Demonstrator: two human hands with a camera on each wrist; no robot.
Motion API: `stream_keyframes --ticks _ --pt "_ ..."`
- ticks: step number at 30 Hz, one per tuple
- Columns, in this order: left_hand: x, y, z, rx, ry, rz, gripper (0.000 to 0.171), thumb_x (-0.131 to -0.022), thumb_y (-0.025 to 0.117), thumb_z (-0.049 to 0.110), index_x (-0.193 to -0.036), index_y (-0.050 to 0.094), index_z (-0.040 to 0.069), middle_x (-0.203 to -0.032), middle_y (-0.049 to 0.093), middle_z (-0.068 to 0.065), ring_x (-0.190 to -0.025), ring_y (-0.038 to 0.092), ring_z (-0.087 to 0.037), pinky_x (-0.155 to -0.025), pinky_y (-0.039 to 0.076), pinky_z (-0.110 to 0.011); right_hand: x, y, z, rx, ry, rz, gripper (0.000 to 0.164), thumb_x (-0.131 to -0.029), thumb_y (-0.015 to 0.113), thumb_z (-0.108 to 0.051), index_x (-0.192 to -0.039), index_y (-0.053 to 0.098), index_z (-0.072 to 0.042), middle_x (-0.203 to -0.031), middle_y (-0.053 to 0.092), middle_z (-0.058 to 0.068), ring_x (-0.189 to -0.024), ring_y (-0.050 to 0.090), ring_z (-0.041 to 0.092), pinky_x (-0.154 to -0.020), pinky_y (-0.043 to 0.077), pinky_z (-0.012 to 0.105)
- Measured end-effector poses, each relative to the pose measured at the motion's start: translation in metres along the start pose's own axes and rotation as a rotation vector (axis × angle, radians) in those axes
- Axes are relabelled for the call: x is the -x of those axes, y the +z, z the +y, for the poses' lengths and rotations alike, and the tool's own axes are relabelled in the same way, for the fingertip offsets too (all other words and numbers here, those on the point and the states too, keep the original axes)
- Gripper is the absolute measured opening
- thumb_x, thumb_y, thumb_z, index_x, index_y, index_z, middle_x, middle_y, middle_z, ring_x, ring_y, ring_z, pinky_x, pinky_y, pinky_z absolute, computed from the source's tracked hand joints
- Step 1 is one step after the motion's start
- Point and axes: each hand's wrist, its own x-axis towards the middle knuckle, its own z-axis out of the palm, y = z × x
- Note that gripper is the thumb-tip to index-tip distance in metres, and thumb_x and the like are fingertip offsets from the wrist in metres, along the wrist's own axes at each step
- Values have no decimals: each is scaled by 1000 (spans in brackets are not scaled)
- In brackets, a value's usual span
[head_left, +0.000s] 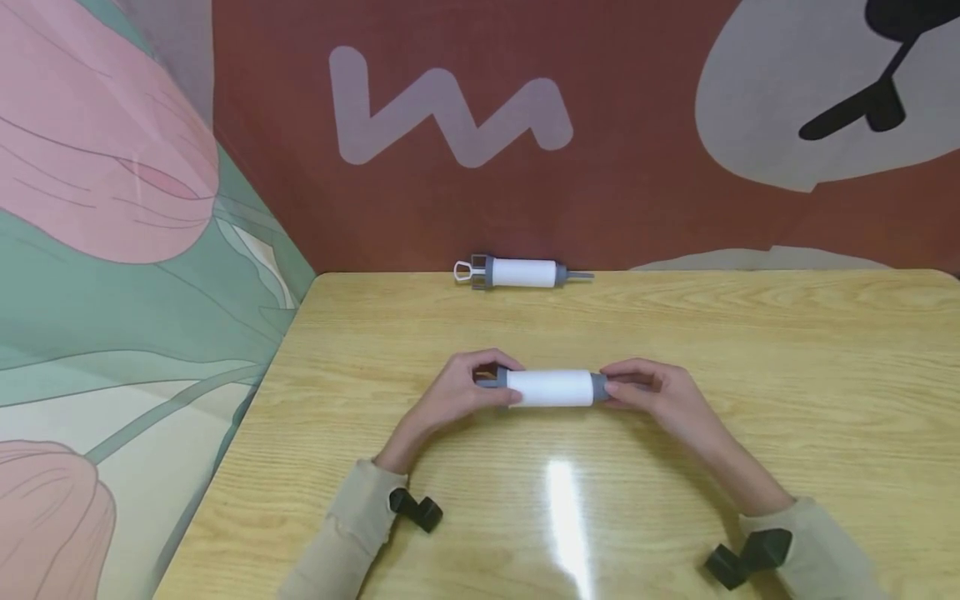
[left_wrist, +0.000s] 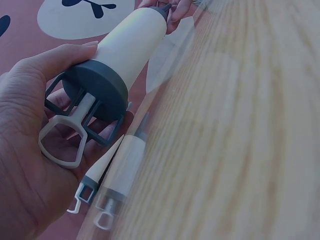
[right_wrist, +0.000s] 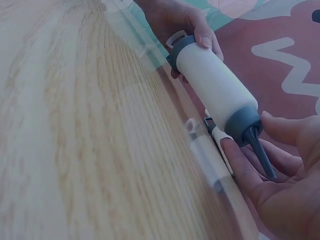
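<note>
An icing syringe [head_left: 551,388], with a white barrel and dark grey end caps, lies level over the middle of the table between both hands. My left hand [head_left: 453,396] grips its plunger end, thumb on the barrel beside the grey cap [left_wrist: 95,82]. Out of that cap comes a pale ring handle [left_wrist: 64,142], in front of the palm in the left wrist view. At the other end my right hand [head_left: 667,396] pinches the nozzle-side cap [right_wrist: 242,122] between thumb and fingers. The thin dark nozzle [right_wrist: 262,157] points in over the right palm.
A second, similar icing syringe [head_left: 523,273] lies along the table's back edge, its ring handle to the left. Behind it rises a red-brown patterned wall [head_left: 465,208]. The wooden table [head_left: 825,375] has a bright light reflection near its front.
</note>
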Motion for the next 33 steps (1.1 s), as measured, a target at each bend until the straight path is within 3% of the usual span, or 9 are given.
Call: stream_keyframes --ticks 12,20,25,33 --pt "-1 0 0 7 -11 -6 32 -85 85 19 -114 76 8 -112 73 -5 -99 66 -22 -85 55 -35 -1 0 2 26 10 -1 42 -97 72 -6 -130 58 17 -125 65 24 -98 73 14 -89 60 32" --pt "0 0 0 20 -10 -8 33 -85 84 18 -115 75 8 -113 72 -5 -101 65 -22 -86 55 -36 -2 0 2 -39 -10 -18 43 -100 68 -6 -132 54 21 -123 66 23 -99 74 19 -89 60 38" --pt "-1 0 -1 22 -11 -11 34 -85 84 19 -115 75 7 -112 72 -5 -100 65 -22 -86 55 -36 0 -1 1 -38 -11 -10 42 -99 69 -4 -129 55 21 -119 68 19 -98 74 18 -89 60 37" --pt "0 0 -1 22 -18 -9 33 -85 84 19 -115 76 8 -112 72 -5 -100 65 -22 -86 54 -37 1 0 0 -13 -1 -12 43 -99 71 -8 -131 57 18 -122 67 22 -99 74 17 -89 60 35"
